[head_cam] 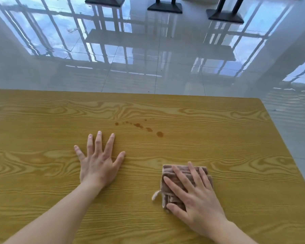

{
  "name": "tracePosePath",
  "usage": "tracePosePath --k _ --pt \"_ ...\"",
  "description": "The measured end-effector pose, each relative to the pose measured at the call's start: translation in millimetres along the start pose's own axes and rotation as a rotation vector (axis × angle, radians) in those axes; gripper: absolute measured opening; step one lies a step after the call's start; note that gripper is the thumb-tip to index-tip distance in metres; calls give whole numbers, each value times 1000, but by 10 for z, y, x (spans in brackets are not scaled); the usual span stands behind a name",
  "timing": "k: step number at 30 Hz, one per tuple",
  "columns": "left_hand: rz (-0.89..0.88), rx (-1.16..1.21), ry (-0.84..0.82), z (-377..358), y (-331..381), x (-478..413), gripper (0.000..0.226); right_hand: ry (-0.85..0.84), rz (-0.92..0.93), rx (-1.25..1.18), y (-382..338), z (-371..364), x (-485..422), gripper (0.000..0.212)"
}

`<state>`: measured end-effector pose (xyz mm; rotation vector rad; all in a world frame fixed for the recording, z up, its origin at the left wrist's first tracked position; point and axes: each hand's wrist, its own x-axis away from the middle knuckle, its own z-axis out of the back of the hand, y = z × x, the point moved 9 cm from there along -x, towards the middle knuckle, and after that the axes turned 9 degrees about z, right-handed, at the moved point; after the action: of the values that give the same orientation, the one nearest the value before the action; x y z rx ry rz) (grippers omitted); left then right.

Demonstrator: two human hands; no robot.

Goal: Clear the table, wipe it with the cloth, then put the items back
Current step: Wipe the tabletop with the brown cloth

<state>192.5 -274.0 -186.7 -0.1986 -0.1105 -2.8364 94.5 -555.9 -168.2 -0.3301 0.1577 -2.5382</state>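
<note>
The glossy tiled floor (165,67) fills the upper half of the head view and reflects window frames. Three black pedestal bases (164,7) stand on it at the top edge.

The table (218,129), a yellow wood-grain top, spans the lower half. Its far edge and its far right corner are in view.

Left hand (99,162): flat on the table left of centre, palm down, fingers straight and spread wide, holding nothing.

Right hand (195,196): flat on the cloth, palm down, fingers straight and slightly spread, pressing the cloth against the table.

Cloth (171,175): folded, brown, ribbed, lying on the table right of centre, near the front edge, well apart from the left hand. A pale loop (155,195) projects from its left side.

Stains (139,125): a line of small brown spots on the table, beyond both hands, touching neither hand nor the cloth.
</note>
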Motion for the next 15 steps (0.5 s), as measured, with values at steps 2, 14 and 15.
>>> tracePosePath --k 2,14,15 --pt "4 -5 -4 -2 6 -8 81 -15 -12 34 288 57 -74 68" --pt "2 12 22 9 12 -6 78 76 -106 -11 -112 12 -211 69" --pt "2 18 24 12 13 -10 78 52 -104 -12 -54 -20 -141 70"
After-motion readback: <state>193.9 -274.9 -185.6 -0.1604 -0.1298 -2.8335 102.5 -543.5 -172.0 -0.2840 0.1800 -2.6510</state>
